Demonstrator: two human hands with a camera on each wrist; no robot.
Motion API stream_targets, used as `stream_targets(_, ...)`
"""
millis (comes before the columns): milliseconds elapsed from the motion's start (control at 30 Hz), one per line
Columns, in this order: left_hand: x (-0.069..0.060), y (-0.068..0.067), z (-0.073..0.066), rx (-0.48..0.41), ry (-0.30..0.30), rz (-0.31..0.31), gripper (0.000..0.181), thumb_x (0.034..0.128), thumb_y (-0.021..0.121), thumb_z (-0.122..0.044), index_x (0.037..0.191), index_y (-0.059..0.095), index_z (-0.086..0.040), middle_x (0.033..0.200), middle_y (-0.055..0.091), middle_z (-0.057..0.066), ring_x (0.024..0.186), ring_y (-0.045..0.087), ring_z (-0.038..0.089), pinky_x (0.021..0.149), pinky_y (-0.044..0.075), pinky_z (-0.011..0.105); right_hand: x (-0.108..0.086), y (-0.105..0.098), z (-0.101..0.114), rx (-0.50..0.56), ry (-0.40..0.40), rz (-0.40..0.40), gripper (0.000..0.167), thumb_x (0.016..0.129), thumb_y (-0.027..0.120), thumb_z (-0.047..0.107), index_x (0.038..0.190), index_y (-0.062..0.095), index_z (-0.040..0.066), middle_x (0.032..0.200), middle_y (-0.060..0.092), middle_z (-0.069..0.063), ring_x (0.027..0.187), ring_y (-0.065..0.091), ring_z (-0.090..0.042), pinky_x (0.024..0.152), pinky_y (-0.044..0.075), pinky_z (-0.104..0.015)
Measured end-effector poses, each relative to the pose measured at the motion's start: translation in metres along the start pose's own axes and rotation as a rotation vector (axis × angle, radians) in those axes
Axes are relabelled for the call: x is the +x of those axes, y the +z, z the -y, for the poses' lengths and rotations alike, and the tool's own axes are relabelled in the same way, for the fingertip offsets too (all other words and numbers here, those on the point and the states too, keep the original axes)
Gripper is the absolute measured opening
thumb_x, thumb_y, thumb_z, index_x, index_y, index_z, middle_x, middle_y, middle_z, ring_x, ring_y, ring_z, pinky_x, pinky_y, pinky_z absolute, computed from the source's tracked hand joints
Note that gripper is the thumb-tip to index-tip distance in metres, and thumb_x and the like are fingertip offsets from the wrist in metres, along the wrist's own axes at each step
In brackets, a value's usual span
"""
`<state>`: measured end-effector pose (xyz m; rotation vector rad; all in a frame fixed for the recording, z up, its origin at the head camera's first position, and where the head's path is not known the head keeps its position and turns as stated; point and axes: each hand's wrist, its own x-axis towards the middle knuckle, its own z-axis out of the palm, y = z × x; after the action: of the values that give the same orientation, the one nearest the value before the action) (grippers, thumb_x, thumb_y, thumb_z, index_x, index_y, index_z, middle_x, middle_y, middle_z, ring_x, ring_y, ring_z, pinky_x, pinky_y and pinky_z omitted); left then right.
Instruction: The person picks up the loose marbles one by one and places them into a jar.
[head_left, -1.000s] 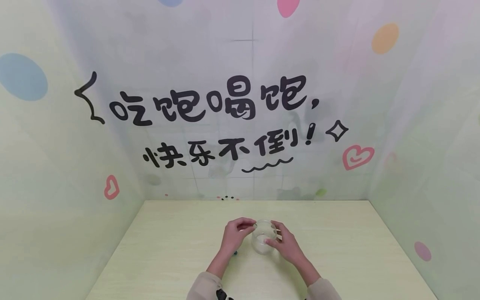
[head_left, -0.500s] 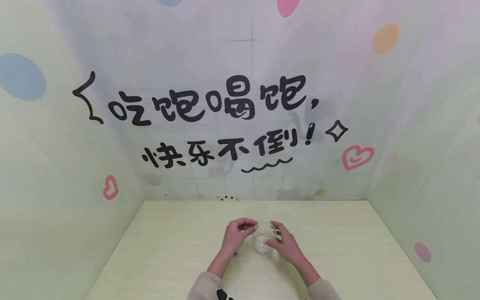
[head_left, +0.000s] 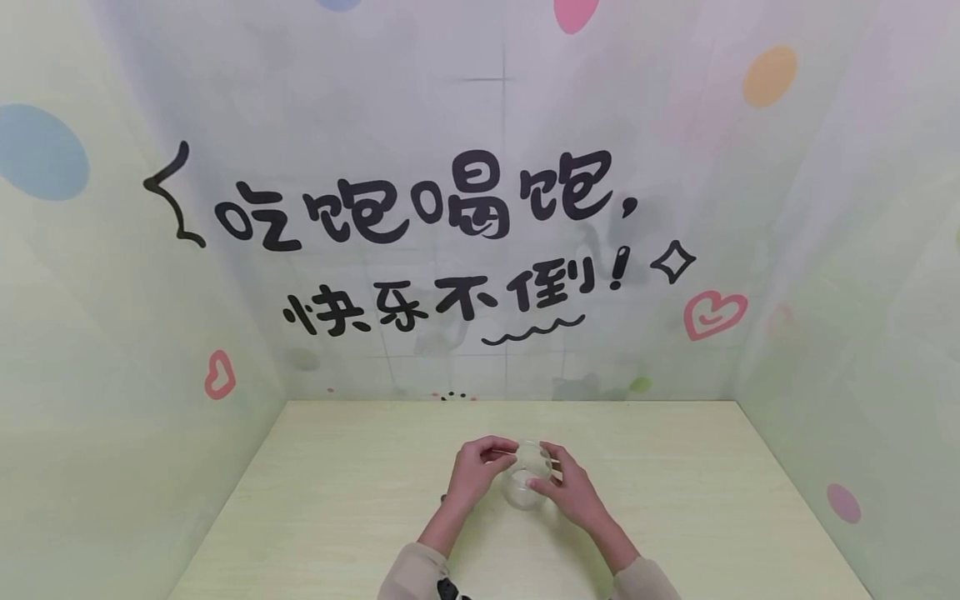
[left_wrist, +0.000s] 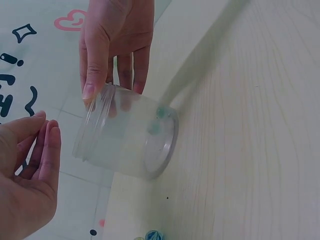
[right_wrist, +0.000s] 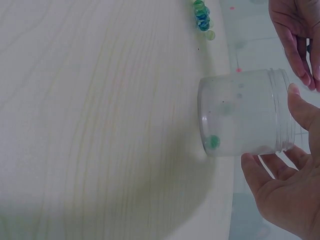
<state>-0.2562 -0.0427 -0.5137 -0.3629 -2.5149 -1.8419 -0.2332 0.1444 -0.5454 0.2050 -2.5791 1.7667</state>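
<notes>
The right hand (head_left: 572,492) has its fingers and thumb wrapped round the clear jar (right_wrist: 245,112) near the rim – the jar stands on the table (head_left: 337,483). The left hand (head_left: 471,473) bunches its fingertips beside the mouth (whether they hold anything, I cannot tell). Inside, at the bottom, lies a green marble (right_wrist: 213,142); more marbles (right_wrist: 202,19), green and blue, lie apart from the jar.

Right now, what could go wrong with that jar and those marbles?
The right hand holds the clear jar; a slip might tip it and spill the green marble inside. The left hand, close by, could bump it. The loose marbles on the table might roll away if brushed.
</notes>
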Motion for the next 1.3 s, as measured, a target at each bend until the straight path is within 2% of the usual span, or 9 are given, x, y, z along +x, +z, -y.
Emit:
stream_targets(333, -0.002, -0.007, 0.002, -0.002, 0.004, -0.011, 0.016, 0.0912, 0.071, -0.009, 0.106, 0.074, -0.003, 0.105, 0.075, 0.016, 0.095, 0.072, 0.024, 0.081, 0.060, 0.026, -0.001, 0.001, 0.003, -0.003, 0.011, -0.003, 0.063, 0.090, 0.073, 0.012, 0.142, 0.043, -0.004, 0.141, 0.051, -0.028, 0.128, 0.051, -0.047, 0.106, 0.047, -0.057)
stream_targets(567, -0.003, -0.016, 0.004, -0.017, -0.042, -0.017, 0.016, 0.0919, 0.070, -0.012, 0.106, 0.074, -0.005, 0.105, 0.075, 0.014, 0.093, 0.071, 0.020, 0.078, 0.060, 0.023, -0.001, 0.001, 0.003, -0.007, 0.011, -0.003, 0.063, 0.089, 0.074, 0.012, 0.142, 0.043, -0.004, 0.141, 0.052, -0.027, 0.128, 0.052, -0.047, 0.106, 0.048, -0.056)
stream_targets(833, -0.005, -0.025, 0.010, -0.009, -0.034, -0.050, 0.017, 0.0913, 0.070, -0.010, 0.106, 0.073, -0.002, 0.103, 0.074, 0.017, 0.091, 0.071, 0.018, 0.077, 0.060, 0.022, -0.001, 0.000, 0.002, -0.009, -0.026, 0.001, 0.062, 0.090, 0.073, 0.011, 0.141, 0.043, -0.006, 0.137, 0.054, -0.028, 0.124, 0.054, -0.047, 0.103, 0.050, -0.056)
stream_targets(1000, -0.007, -0.033, 0.011, -0.020, -0.056, -0.068, 0.017, 0.0915, 0.070, -0.010, 0.106, 0.073, -0.002, 0.103, 0.075, 0.016, 0.090, 0.070, 0.014, 0.077, 0.059, 0.019, 0.000, 0.000, 0.000, -0.024, -0.050, 0.013, 0.062, 0.091, 0.072, 0.012, 0.141, 0.042, -0.008, 0.138, 0.053, -0.031, 0.124, 0.054, -0.049, 0.103, 0.050, -0.056)
stream_targets(1300, -0.012, -0.041, 0.016, -0.026, -0.094, -0.093, 0.018, 0.0922, 0.070, -0.013, 0.107, 0.073, -0.003, 0.105, 0.074, 0.015, 0.093, 0.070, 0.019, 0.080, 0.060, 0.023, -0.001, 0.000, 0.001, 0.002, -0.020, 0.004, 0.062, 0.090, 0.073, 0.011, 0.141, 0.043, -0.006, 0.139, 0.052, -0.029, 0.126, 0.054, -0.047, 0.104, 0.049, -0.056)
